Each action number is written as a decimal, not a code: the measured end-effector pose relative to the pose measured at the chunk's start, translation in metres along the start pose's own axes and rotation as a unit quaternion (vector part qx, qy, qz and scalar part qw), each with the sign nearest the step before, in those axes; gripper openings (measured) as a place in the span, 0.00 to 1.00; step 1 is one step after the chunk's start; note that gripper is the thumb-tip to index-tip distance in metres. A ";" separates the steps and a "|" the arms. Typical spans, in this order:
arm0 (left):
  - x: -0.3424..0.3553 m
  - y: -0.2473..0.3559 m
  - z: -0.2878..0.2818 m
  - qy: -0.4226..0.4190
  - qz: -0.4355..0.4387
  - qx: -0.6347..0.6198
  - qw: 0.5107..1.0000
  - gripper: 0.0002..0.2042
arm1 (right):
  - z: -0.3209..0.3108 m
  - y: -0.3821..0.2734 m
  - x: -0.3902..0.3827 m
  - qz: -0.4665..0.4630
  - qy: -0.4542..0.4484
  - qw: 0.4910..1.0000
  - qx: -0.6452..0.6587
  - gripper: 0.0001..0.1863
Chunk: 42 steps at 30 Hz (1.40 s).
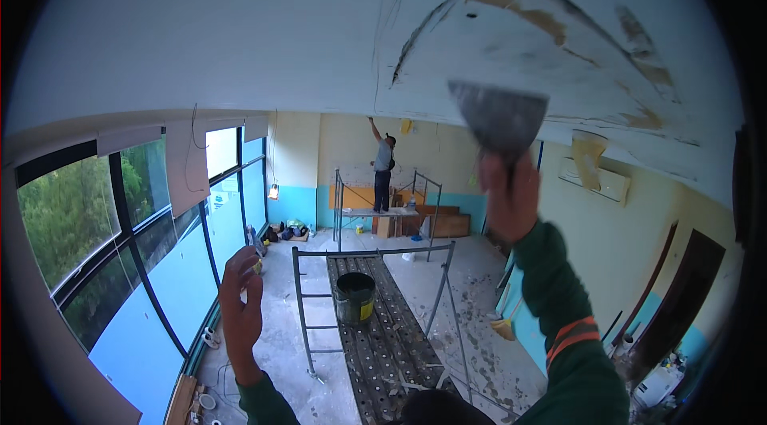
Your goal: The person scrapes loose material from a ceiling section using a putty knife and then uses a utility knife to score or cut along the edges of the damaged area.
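Note:
My right hand [510, 195] is raised and wrapped round the handle of a putty knife [503, 115]. Its wide grey blade points up at the damaged ceiling [519, 57], where brown patches, peeling paint and dark cracks show. Motion blurs the blade slightly, and I cannot tell whether it touches the surface. At the lower left my left hand [242, 305] is held up in the air with its fingers curved and apart, apparently holding nothing. Below, a dark bucket [355, 298] with a yellow label stands on the perforated scaffold platform [375, 369].
Metal scaffold rails [375, 251] frame the platform's far end. Farther off, another person [383, 169] stands on a second scaffold [391, 212], one arm reaching to the ceiling. Windows [68, 209] line the left. A wall air conditioner [595, 180] is at right. Debris spots the floor [479, 329].

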State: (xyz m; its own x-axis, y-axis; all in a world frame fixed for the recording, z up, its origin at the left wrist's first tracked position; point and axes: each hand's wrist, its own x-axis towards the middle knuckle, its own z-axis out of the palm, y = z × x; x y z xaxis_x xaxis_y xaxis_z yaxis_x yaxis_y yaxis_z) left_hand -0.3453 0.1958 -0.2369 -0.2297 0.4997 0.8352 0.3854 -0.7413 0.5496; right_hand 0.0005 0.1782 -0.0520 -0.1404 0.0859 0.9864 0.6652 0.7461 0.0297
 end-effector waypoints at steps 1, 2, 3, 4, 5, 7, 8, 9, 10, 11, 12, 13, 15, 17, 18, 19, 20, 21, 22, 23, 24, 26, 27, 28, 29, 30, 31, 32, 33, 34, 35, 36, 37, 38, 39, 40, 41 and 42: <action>0.001 0.004 0.001 0.001 0.003 -0.003 1.000 0.19 | -0.012 -0.009 0.020 -0.078 0.031 0.996 -0.042 0.10; 0.000 0.007 -0.002 0.010 -0.007 -0.001 1.000 0.19 | -0.018 -0.031 0.032 -0.046 0.036 0.995 -0.078 0.10; 0.000 0.010 -0.001 0.016 -0.013 -0.007 1.000 0.19 | -0.026 -0.039 0.042 -0.050 0.037 0.995 -0.079 0.10; 0.000 0.011 0.000 0.017 -0.008 -0.010 1.000 0.19 | -0.036 -0.044 0.051 -0.115 0.053 0.990 -0.064 0.09; -0.001 0.011 0.002 0.014 0.000 0.000 1.000 0.19 | -0.043 -0.050 0.058 -0.179 0.068 0.980 -0.048 0.09; -0.001 0.012 0.004 0.010 0.011 0.007 1.000 0.20 | -0.051 -0.062 0.063 -0.212 0.089 0.971 -0.071 0.09; -0.001 0.014 0.006 -0.002 0.015 0.006 1.000 0.20 | -0.054 -0.068 0.064 -0.242 0.107 0.960 -0.091 0.09; 0.000 0.015 0.007 -0.015 0.019 0.005 1.000 0.20 | -0.058 -0.074 0.065 -0.243 0.107 0.960 -0.094 0.09; -0.001 0.016 0.007 -0.017 0.021 0.000 1.000 0.20 | -0.061 -0.078 0.065 -0.242 0.107 0.958 -0.116 0.08; -0.001 0.017 0.007 -0.018 0.020 -0.002 1.000 0.20 | -0.063 -0.082 0.065 -0.240 0.106 0.955 -0.137 0.08; -0.001 0.017 0.006 -0.018 0.013 -0.005 1.000 0.20 | -0.065 -0.083 0.063 -0.240 0.104 0.955 -0.138 0.08; 0.001 0.017 0.007 -0.019 0.009 -0.009 1.000 0.20 | -0.069 -0.081 0.061 -0.236 0.099 0.954 -0.155 0.08; 0.001 0.015 0.011 -0.016 0.015 -0.009 1.000 0.20 | -0.075 -0.080 0.060 -0.231 0.093 0.953 -0.174 0.08; -0.001 0.013 0.009 -0.011 0.019 -0.007 1.000 0.19 | -0.078 -0.082 0.058 -0.233 0.069 0.951 -0.192 0.08; -0.002 0.013 0.007 -0.016 0.012 -0.011 1.000 0.20 | -0.077 -0.081 0.058 -0.232 0.067 0.951 -0.194 0.08; -0.002 0.013 0.006 -0.022 0.005 -0.017 1.000 0.20 | -0.078 -0.080 0.060 -0.231 0.069 0.951 -0.194 0.08; -0.003 0.012 0.006 -0.024 0.004 -0.019 1.000 0.20 | -0.079 -0.080 0.062 -0.230 0.071 0.951 -0.194 0.08; -0.003 0.011 0.007 -0.026 0.003 -0.019 0.999 0.20 | -0.081 -0.082 0.061 -0.229 0.070 0.951 -0.197 0.08; -0.004 0.009 0.005 -0.028 0.001 -0.017 0.999 0.20 | -0.079 -0.083 0.060 -0.222 0.068 0.954 -0.188 0.09; -0.005 0.005 0.003 -0.030 -0.001 -0.016 0.999 0.20 | -0.078 -0.083 0.060 -0.214 0.067 0.958 -0.179 0.09; -0.006 0.000 0.001 -0.023 -0.009 -0.015 1.000 0.19 | -0.076 -0.081 0.061 -0.211 0.065 0.959 -0.179 0.09; -0.005 -0.009 -0.002 -0.004 -0.018 -0.026 0.999 0.20 | -0.080 -0.077 0.066 -0.207 0.054 0.960 -0.181 0.11; -0.005 -0.014 -0.004 -0.005 -0.019 -0.026 0.999 0.20 | -0.082 -0.075 0.069 -0.206 0.053 0.960 -0.183 0.11; -0.005 -0.019 -0.005 0.026 -0.010 -0.041 0.999 0.19 | -0.084 -0.073 0.072 -0.210 0.049 0.960 -0.179 0.11; -0.004 -0.025 -0.007 0.057 -0.002 -0.055 0.997 0.19 | -0.085 -0.071 0.075 -0.215 0.045 0.960 -0.174 0.12; -0.002 -0.034 -0.008 0.076 0.016 -0.059 0.995 0.19 | -0.085 -0.070 0.078 -0.214 0.045 0.960 -0.173 0.12; -0.002 -0.033 -0.007 0.072 0.015 -0.058 0.996 0.19 | -0.085 -0.070 0.079 -0.220 0.041 0.960 -0.170 0.12; -0.002 -0.031 -0.007 0.063 -0.002 -0.060 0.996 0.19 | -0.086 -0.071 0.079 -0.227 0.038 0.959 -0.166 0.13; -0.003 -0.029 -0.007 0.055 -0.019 -0.063 0.996 0.19 | -0.088 -0.073 0.077 -0.224 0.038 0.959 -0.167 0.13; -0.004 -0.025 -0.009 0.041 -0.025 -0.059 0.997 0.19 | -0.090 -0.073 0.078 -0.225 0.035 0.958 -0.173 0.13; -0.003 -0.027 -0.010 0.045 -0.024 -0.056 0.997 0.19 | -0.090 -0.073 0.078 -0.226 0.033 0.957 -0.179 0.13; -0.002 -0.030 -0.011 0.063 -0.015 -0.052 0.997 0.19 | -0.089 -0.072 0.079 -0.228 0.035 0.957 -0.175 0.13; -0.002 -0.033 -0.012 0.078 -0.007 -0.049 0.996 0.18 | -0.088 -0.072 0.078 -0.208 0.021 0.967 -0.147 0.14; -0.002 -0.034 -0.012 0.082 -0.013 -0.051 0.995 0.18 | -0.088 -0.071 0.078 -0.187 0.007 0.975 -0.118 0.14; -0.001 -0.034 -0.011 0.083 -0.013 -0.049 0.995 0.18 | -0.089 -0.071 0.079 -0.187 0.007 0.975 -0.116 0.14; -0.001 -0.035 -0.008 0.074 -0.030 -0.048 0.996 0.18 | -0.091 -0.072 0.080 -0.180 -0.005 0.977 -0.114 0.13; -0.001 -0.033 -0.005 0.066 -0.047 -0.046 0.996 0.18 | -0.093 -0.073 0.080 -0.173 -0.017 0.978 -0.112 0.13; 0.000 -0.030 -0.002 0.067 -0.047 -0.044 0.996 0.18 | -0.095 -0.074 0.080 -0.173 -0.017 0.978 -0.111 0.13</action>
State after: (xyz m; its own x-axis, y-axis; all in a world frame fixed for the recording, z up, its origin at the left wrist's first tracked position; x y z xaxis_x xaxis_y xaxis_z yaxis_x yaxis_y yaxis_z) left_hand -0.3590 0.2166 -0.2534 -0.3799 0.5099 0.7718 0.2772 -0.7332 0.6209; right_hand 0.0096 0.0674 0.0400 -0.4075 -0.1225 0.9050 0.7152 0.5734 0.3996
